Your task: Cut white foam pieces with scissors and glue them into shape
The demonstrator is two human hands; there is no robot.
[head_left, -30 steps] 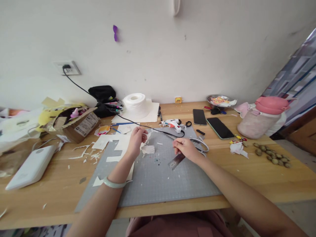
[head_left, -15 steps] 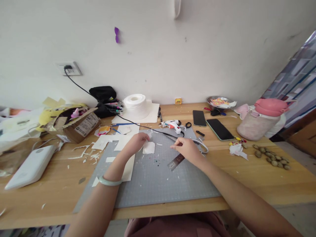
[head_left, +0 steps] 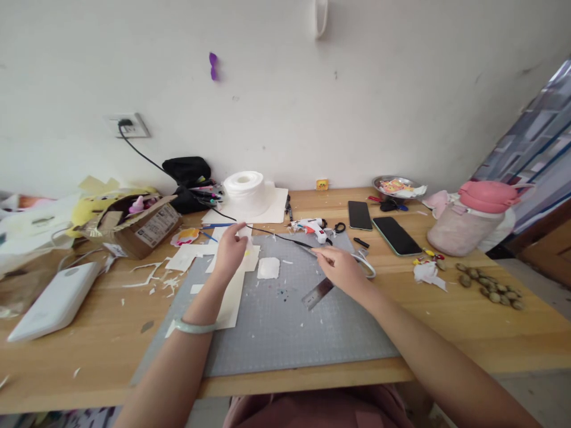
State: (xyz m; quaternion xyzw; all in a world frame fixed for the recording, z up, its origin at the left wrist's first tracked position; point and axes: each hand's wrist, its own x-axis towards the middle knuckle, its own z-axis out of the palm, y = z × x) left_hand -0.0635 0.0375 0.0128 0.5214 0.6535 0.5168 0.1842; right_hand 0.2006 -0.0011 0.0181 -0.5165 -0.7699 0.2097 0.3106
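My left hand point(head_left: 231, 254), a pale green bangle on its wrist, hovers over white paper pieces point(head_left: 229, 297) at the left of the grey cutting mat point(head_left: 276, 333). Its index finger and thumb are apart, with nothing visible between them. To its right lies a small white square pad point(head_left: 268, 268) with rounded corners. My right hand point(head_left: 341, 267) is closed in a pinch near the black cord. Whatever its fingertips hold is too small to make out. Partly under that hand lies a metal ruler point(head_left: 317, 293).
Behind the hands are a hot glue gun point(head_left: 314, 227), a white tissue roll point(head_left: 244, 193) and two phones point(head_left: 396, 235). A cardboard box point(head_left: 143, 229) and white power bank point(head_left: 56, 300) stand left. At right are a pink-lidded bottle point(head_left: 468, 217) and several small round brown objects point(head_left: 495, 288).
My left hand has moved up and left, away from the square pad, and its fingers have spread. My right hand stays pinched, shifted only slightly.
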